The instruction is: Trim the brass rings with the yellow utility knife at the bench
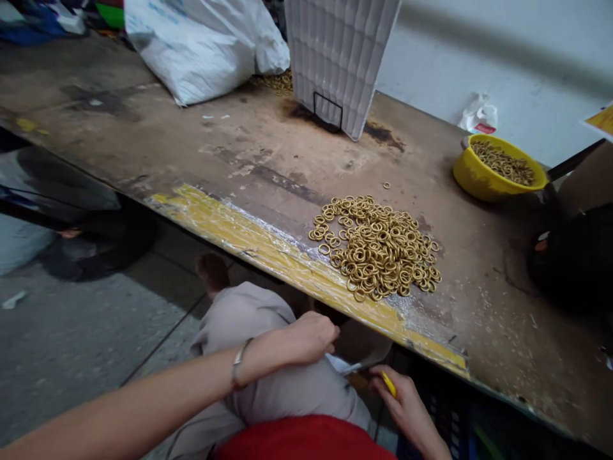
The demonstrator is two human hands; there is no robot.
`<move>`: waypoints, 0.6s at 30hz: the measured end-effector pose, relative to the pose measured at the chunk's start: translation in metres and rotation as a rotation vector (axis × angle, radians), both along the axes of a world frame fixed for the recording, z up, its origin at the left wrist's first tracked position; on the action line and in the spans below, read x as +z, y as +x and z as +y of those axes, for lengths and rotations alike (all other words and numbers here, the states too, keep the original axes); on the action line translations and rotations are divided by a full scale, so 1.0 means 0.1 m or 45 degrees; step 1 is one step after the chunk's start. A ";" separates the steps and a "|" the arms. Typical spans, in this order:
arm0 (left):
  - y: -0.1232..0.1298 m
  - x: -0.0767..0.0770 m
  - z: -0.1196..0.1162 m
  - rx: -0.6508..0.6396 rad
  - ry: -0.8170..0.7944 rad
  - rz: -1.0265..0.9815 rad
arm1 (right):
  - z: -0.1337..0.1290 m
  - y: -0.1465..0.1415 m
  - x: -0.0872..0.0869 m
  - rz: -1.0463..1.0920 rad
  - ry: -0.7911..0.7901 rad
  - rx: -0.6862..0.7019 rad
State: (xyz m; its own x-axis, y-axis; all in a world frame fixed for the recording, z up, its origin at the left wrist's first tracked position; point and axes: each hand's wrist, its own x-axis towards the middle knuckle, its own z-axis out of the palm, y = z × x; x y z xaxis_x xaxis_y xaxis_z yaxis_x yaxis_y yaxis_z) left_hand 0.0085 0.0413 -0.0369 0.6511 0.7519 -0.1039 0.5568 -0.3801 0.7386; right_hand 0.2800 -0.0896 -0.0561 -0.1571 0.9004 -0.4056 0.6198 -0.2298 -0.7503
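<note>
My left hand [313,335], with a bracelet on its wrist, is closed above my lap, below the table's front edge. Whatever its fingers hold, if anything, is hidden. My right hand [405,399] is closed around a yellow-handled tool [389,383]. A thin pale metal part [357,368] points from the tool toward my left hand, and its exact kind is too blurred to tell. Something whitish [336,363] shows just below my left fingers. On the table nearby lies a heap of brass-coloured rings [383,246], with one loose ring [386,185] behind it.
Yellow tape [268,239] covers part of the table's front edge. A yellow bowl [479,182] of rings stands at the right, beside a dark object [575,255]. Toward the back are a grey ribbed panel [335,57] and a white sack [201,57].
</note>
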 end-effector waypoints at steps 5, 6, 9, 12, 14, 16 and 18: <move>0.16 0.34 0.08 -0.105 0.402 0.190 | 0.22 -0.25 0.43 0.313 0.189 -0.280; 0.23 0.37 0.14 -0.074 0.447 0.225 | 0.30 -0.32 0.48 0.351 0.219 -0.354; 0.41 0.43 0.30 -0.034 0.433 0.354 | 0.54 -0.50 0.54 0.399 0.319 -0.492; 0.47 0.46 0.40 -0.018 0.322 0.406 | 0.71 -0.62 0.57 0.349 0.412 -0.506; 0.45 0.48 0.43 -0.032 0.259 0.395 | 0.81 -0.66 0.59 0.292 0.474 -0.463; 0.41 0.48 0.44 -0.046 0.202 0.346 | 0.90 -0.68 0.62 0.238 0.566 -0.393; 0.36 0.48 0.44 -0.010 0.132 0.225 | 0.98 -0.72 0.67 0.201 0.674 -0.321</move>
